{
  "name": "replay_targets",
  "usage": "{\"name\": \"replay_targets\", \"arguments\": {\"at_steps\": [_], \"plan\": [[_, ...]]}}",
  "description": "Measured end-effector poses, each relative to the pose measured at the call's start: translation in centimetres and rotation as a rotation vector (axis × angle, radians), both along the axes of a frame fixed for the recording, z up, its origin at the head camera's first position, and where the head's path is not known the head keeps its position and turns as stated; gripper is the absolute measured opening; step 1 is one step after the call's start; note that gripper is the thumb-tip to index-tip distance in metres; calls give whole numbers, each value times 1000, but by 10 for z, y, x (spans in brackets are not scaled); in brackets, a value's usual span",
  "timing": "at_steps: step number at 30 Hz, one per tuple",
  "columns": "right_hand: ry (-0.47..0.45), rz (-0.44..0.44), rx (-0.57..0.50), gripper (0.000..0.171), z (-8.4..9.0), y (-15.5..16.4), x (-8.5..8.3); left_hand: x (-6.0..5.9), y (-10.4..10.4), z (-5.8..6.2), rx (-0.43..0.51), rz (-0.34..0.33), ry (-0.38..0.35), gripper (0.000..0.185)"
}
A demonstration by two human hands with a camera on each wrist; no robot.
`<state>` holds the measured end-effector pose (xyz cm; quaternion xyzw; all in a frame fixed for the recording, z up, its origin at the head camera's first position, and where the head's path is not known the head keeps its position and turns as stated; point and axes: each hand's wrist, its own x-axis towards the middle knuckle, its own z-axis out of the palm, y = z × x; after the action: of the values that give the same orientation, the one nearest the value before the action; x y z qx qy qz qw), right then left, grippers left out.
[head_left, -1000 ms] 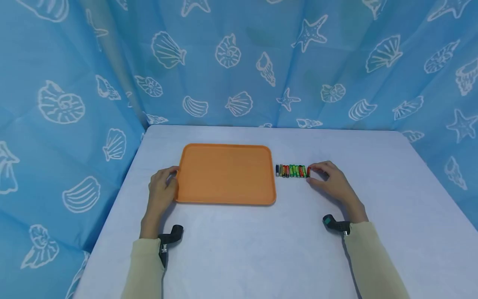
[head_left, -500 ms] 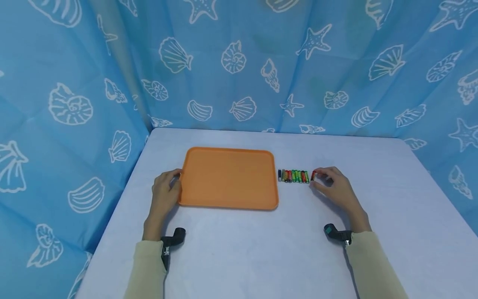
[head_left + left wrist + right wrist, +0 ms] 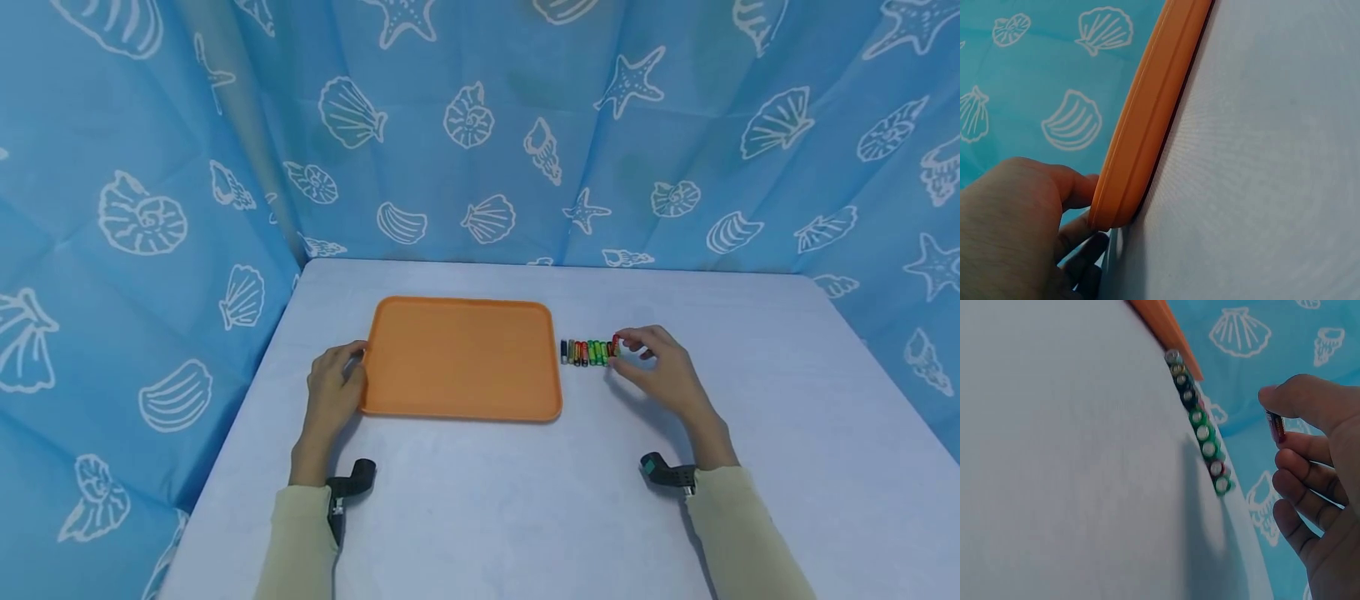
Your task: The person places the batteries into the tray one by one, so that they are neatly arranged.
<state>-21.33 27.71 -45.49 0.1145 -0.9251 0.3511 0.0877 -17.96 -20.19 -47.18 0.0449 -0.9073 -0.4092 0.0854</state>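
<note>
In the head view my left hand point(image 3: 332, 387) holds the left side of an orange tray point(image 3: 461, 358), with thumb and fingers at its rim. The left wrist view shows the thumb and a finger against the tray's corner point(image 3: 1124, 194). My right hand point(image 3: 663, 371) pinches a small dark red battery point(image 3: 1275, 427) between thumb and index finger, its other fingers loosely bent. That battery hangs above the table, near the right end of a row of batteries point(image 3: 588, 353). Black, red and green ones lie there side by side, just right of the tray.
A white cloth point(image 3: 480, 508) covers the table. Blue curtains point(image 3: 427, 158) with white shell prints stand behind it and on its left. Each wrist wears a black camera mount point(image 3: 352, 481), just below the hand.
First my right hand drew the red battery rightward from the row's end. Since then it has lifted it and moved back left over the row. The left hand stays at the tray.
</note>
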Motion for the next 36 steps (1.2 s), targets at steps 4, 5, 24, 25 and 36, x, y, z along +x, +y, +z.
{"name": "replay_targets", "arguments": {"at_steps": [4,5,24,25,36], "plan": [[-3,2,-8,45,5,-13,-1,-1,0,-2,-4,-15,24,42],[-2,8,-10,45,6,-17,-2,-1,0,-3,-4,-19,33,41],[-2,32,7,49,23,-51,4,-2,0,-4,-8,-31,42,42],[1,26,5,48,24,-52,5,-3,1,-4,-7,-33,43,42],[34,85,-52,49,39,-82,4,0,2,-2,-12,3,20,41]]}}
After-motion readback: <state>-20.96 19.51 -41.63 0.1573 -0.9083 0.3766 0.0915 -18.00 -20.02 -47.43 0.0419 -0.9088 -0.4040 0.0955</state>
